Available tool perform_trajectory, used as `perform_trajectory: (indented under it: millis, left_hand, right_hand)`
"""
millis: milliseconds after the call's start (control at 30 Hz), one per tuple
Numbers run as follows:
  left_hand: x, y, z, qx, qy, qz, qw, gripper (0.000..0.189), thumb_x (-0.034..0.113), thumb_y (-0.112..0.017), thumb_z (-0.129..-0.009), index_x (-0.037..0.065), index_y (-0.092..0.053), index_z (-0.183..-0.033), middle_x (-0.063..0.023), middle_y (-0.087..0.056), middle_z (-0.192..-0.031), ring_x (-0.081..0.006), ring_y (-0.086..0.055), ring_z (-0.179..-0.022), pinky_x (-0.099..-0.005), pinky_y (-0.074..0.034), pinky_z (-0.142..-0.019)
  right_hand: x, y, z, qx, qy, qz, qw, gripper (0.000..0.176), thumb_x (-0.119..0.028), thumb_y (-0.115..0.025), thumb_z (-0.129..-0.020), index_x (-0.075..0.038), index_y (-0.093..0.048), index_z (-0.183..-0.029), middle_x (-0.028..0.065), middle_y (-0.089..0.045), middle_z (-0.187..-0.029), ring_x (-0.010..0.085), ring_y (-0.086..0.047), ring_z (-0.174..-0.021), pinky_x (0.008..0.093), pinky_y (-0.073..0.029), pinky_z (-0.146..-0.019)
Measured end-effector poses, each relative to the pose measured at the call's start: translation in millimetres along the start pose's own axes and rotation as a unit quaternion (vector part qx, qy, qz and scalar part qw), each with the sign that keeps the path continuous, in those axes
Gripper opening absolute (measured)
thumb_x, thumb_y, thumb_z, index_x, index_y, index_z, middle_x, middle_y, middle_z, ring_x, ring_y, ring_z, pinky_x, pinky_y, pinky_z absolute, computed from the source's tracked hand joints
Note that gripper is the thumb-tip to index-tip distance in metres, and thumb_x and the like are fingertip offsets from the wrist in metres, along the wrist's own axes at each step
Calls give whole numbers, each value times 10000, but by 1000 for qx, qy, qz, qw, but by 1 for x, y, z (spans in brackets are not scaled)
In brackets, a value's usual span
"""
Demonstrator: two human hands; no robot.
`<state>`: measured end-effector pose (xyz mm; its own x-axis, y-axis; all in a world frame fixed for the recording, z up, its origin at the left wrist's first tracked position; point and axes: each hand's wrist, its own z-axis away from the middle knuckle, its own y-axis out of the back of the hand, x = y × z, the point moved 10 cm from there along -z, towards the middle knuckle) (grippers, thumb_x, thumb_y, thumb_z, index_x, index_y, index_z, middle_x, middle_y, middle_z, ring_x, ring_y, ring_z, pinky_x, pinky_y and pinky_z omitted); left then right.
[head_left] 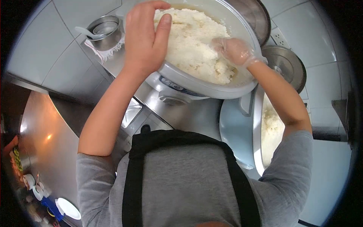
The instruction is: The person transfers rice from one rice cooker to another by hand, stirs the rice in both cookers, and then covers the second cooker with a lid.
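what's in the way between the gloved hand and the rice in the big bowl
Nothing visible: the gloved right hand is touching the rice. The left hand grips the rim of the bowl on the other side, clear of it.

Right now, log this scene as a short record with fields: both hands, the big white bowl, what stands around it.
left hand: bare, gripping the rim of the large round white plastic bowl
right hand: in a clear plastic glove, fingers pressed into the heaped cooked white rice
bowl: filled with that rice
left of bowl: round steel cups, white spoon across them, on a white cloth
right of bowl: round steel lid
under right arm: pale blue open cooker with more rice
surface: steel counter
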<state>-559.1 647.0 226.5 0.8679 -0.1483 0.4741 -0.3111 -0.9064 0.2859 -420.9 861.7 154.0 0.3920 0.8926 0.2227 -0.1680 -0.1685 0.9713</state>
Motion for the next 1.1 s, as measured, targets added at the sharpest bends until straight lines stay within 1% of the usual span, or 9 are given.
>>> perform_trajectory:
  millis: [333, 433, 533, 633, 733, 833, 933, 1033, 1100]
  left_hand:
    - [8, 2, -1, 6, 0, 28, 1000, 235, 92, -486, -869, 15, -506, -1089, -183, -527, -1074, -353, -486, -1023, -414, -362, -919]
    - [8, 2, -1, 8, -2, 34, 999, 247, 81, -485, -865, 11, -501, -1101, -190, -523, -1076, -355, -486, -1035, -414, -361, -929]
    - [1, 2, 0, 16, 10, 41, 999, 251, 145, -468, -905, 35, -529, -1123, -147, -549, -1120, -319, -495, -1072, -384, -351, -968]
    - [-5, 4, 2, 20, 25, 38, 999, 271, 175, -439, -935, 40, -525, -1153, -126, -553, -1166, -290, -490, -1104, -360, -336, -996]
    - [-15, 2, 4, 19, 43, 52, 998, 285, 175, -411, -949, 33, -503, -1179, -128, -537, -1194, -265, -479, -1117, -345, -327, -1001]
    - [-21, 4, 5, 45, 51, 90, 994, 262, 188, -441, -944, 35, -520, -1143, -133, -542, -1146, -291, -471, -1077, -375, -336, -964]
    - [-25, 5, 6, 51, 81, 118, 988, 259, 201, -457, -944, 34, -529, -1129, -135, -546, -1124, -305, -469, -1061, -391, -340, -952]
    - [-26, 5, 7, 48, 86, 116, 988, 271, 206, -450, -951, 29, -522, -1143, -136, -541, -1140, -303, -469, -1079, -392, -337, -968]
    - [-26, 5, 7, 50, 86, 108, 989, 278, 207, -444, -954, 27, -520, -1151, -140, -536, -1152, -300, -467, -1097, -392, -334, -981]
  right_hand:
    - [-67, -21, -14, -101, 33, -198, 975, 401, -100, -521, -874, -24, -528, -1267, 181, -642, -1015, 280, -614, -925, 364, -466, -868]
    - [-76, -30, -18, -109, 77, -220, 966, 486, -49, -520, -832, 14, -463, -1310, 207, -594, -1096, 302, -575, -1019, 377, -439, -916]
    - [-78, -43, -19, -147, 68, -343, 925, 522, -44, -529, -810, 26, -437, -1320, 244, -545, -1182, 343, -513, -1138, 387, -397, -985]
    - [-80, -23, -3, -176, 27, -332, 927, 518, -45, -553, -792, 51, -445, -1289, 261, -520, -1214, 361, -452, -1216, 386, -348, -1044]
    - [-75, -11, 8, -187, 18, -316, 930, 475, -78, -590, -798, 53, -499, -1246, 284, -490, -1242, 362, -410, -1253, 387, -313, -1080]
    - [-74, -30, 18, -163, 198, 78, 963, 342, -144, -604, -833, 13, -605, -1137, 251, -538, -1211, 352, -465, -1212, 410, -330, -1069]
    - [-70, -31, 11, -132, 208, 160, 956, 218, -191, -588, -870, -63, -686, -1016, 169, -639, -1066, 279, -566, -1083, 414, -355, -1039]
    - [-53, 2, 6, -132, 103, 251, 953, 195, -208, -541, -906, -135, -713, -960, 87, -685, -890, 212, -618, -937, 384, -367, -1008]
    - [-26, 22, 10, -51, 61, 147, 986, 214, -217, -513, -924, -167, -714, -975, 74, -685, -854, 186, -616, -896, 369, -363, -996]
